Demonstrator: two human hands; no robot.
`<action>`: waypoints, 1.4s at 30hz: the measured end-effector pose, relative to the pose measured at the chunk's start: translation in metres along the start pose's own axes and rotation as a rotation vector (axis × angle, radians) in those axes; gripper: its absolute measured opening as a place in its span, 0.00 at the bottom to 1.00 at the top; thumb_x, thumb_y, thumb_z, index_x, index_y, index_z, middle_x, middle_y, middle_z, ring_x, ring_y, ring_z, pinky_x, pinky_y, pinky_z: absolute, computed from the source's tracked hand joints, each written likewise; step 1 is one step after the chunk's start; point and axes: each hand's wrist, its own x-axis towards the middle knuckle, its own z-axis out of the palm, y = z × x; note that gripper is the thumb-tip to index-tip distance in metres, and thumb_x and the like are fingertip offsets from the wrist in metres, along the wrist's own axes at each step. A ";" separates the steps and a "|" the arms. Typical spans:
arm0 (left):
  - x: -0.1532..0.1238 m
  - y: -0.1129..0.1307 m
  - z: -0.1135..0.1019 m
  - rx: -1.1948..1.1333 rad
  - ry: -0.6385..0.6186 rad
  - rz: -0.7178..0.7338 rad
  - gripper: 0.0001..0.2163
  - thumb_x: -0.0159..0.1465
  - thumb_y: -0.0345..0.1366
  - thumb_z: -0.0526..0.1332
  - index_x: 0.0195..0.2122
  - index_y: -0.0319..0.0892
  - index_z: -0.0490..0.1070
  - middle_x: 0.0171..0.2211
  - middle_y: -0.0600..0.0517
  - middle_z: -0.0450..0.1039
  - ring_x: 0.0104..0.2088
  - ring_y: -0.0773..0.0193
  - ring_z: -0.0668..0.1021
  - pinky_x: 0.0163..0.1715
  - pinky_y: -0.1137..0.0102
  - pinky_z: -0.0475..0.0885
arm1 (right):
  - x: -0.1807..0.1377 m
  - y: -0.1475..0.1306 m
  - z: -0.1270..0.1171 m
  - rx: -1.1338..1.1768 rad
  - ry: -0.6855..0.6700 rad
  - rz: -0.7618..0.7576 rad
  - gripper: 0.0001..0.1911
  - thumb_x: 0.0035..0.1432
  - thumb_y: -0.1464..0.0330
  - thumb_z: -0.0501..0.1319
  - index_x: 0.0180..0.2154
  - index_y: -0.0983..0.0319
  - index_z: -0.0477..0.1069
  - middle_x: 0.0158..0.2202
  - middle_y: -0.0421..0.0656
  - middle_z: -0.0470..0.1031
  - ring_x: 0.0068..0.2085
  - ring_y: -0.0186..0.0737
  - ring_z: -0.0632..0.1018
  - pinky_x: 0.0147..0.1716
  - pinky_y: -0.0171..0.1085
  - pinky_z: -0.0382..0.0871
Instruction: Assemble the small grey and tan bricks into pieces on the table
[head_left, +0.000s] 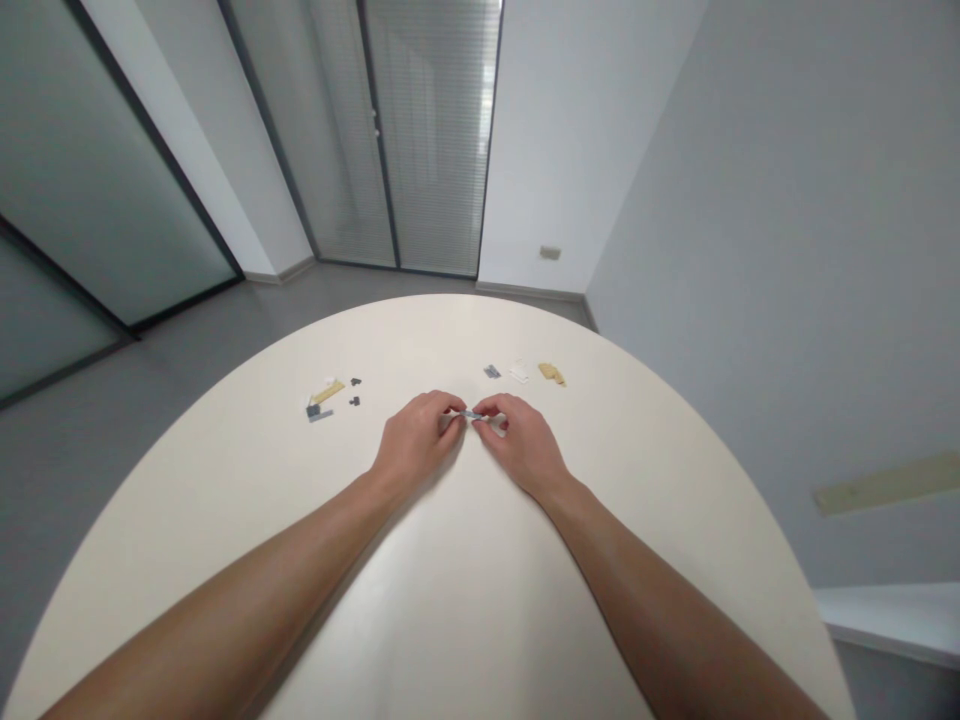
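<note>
My left hand (416, 437) and my right hand (523, 443) meet at the middle of a round cream table (465, 590). Both pinch a small grey piece (472, 414) between their fingertips, one hand at each end. The fingers of both hands are curled closed around it. To the left lie a tan piece (328, 391), a grey piece (318, 412) and two tiny dark pieces (355, 391). To the right, just beyond my right hand, lie a small grey piece (492, 371), a white piece (519, 372) and a tan piece (552, 374).
The table's far edge curves just beyond the loose pieces. Beyond it are grey floor, frosted glass partitions (90, 180) at the left, a blinded glass door (420, 130) and a white wall on the right.
</note>
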 end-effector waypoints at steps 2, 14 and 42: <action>0.000 0.000 0.001 0.004 0.005 -0.001 0.07 0.66 0.34 0.60 0.43 0.47 0.75 0.41 0.52 0.80 0.39 0.60 0.79 0.39 0.66 0.71 | 0.000 0.000 0.000 -0.006 -0.002 -0.005 0.04 0.62 0.71 0.62 0.39 0.57 0.73 0.40 0.40 0.78 0.42 0.40 0.77 0.42 0.40 0.69; 0.000 0.000 0.000 0.000 0.002 0.003 0.07 0.66 0.37 0.60 0.42 0.47 0.75 0.40 0.52 0.80 0.38 0.60 0.79 0.39 0.66 0.71 | 0.000 -0.001 -0.001 -0.003 -0.003 0.005 0.04 0.62 0.70 0.62 0.39 0.57 0.73 0.39 0.40 0.78 0.42 0.40 0.76 0.42 0.39 0.69; -0.001 0.004 -0.002 -0.028 -0.025 -0.003 0.08 0.66 0.38 0.59 0.43 0.46 0.76 0.40 0.52 0.80 0.36 0.61 0.79 0.37 0.65 0.71 | -0.001 -0.003 -0.001 -0.014 0.000 0.021 0.06 0.62 0.68 0.62 0.43 0.57 0.74 0.41 0.42 0.79 0.43 0.41 0.77 0.43 0.41 0.70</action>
